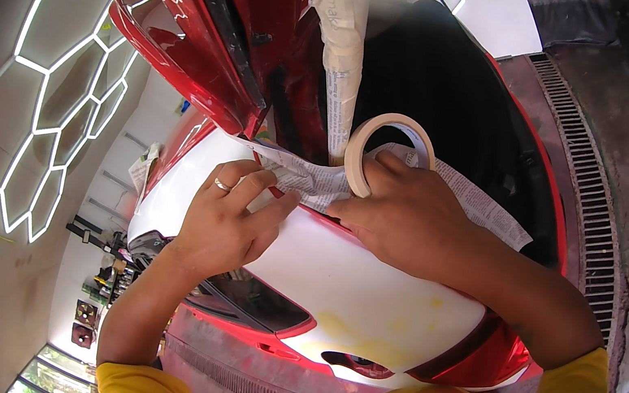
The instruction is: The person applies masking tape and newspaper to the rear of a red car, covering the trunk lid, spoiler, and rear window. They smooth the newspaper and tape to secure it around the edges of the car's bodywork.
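Note:
A roll of cream masking tape (360,154) hangs around the fingers of my right hand (415,212), which is closed on it. That hand's thumb and fingertips press down at the panel's upper edge, over a sheet of newspaper (485,207). My left hand (234,212), with a ring on one finger, is bent at the same edge, its fingers closed against the newspaper's left part. Its fingertips are partly hidden. The newspaper lies along the opening above a car body panel (374,288), which is white with yellowish patches and red borders.
A pillar wrapped in paper and tape (338,44) rises behind my hands. To its left stands a raised red car part (180,60). A dark opening (434,67) lies at the right. Floor grates (589,174) run beside the car, and hexagonal lights (47,68) cover the ceiling.

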`<state>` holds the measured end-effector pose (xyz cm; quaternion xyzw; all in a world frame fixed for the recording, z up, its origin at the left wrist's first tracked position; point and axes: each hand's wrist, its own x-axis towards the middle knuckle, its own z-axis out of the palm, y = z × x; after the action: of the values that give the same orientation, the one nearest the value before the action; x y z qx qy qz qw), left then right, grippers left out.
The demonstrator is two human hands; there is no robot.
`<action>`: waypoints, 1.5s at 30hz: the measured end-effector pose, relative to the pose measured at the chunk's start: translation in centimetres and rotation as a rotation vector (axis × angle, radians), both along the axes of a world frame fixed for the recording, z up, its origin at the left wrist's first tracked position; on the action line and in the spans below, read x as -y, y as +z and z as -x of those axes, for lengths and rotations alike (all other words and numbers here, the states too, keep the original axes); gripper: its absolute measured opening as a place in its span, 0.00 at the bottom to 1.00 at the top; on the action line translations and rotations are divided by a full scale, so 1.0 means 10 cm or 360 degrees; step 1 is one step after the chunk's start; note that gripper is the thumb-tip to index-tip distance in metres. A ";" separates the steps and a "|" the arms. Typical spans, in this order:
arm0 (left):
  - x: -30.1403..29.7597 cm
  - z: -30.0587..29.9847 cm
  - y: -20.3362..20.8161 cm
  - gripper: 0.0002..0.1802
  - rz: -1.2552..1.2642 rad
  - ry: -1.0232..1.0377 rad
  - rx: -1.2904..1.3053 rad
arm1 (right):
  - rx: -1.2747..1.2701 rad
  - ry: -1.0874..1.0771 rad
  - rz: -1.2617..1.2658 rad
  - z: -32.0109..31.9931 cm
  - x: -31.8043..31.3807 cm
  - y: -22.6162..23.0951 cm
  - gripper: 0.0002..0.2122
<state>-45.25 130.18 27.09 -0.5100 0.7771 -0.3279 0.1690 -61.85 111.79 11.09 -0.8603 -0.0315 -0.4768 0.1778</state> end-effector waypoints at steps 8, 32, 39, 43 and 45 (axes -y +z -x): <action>0.07 0.09 -0.09 0.20 0.0005 0.0010 0.0002 | -0.0091 0.0208 -0.0048 0.08 0.10 -0.01 0.07; 0.06 0.38 -0.47 0.20 0.0145 0.0136 -0.0369 | -0.0415 -0.0142 -0.0586 1.62 0.53 -0.88 0.16; 0.03 0.43 -0.55 0.21 0.0246 0.0235 -0.0282 | -0.0718 -0.0086 -0.0574 1.72 0.42 -1.01 0.14; 0.05 0.47 -0.55 0.22 0.0254 0.0264 -0.0288 | -0.0687 -0.0117 -0.0526 1.58 0.34 -0.96 0.14; 0.04 0.47 -0.54 0.22 0.0250 0.0279 -0.0301 | -0.0665 -0.0103 -0.0526 1.51 0.32 -0.96 0.13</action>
<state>-49.91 129.83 21.71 -0.6160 0.7140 -0.3223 0.0826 -76.91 108.61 1.53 -0.8999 0.1117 -0.2928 0.3031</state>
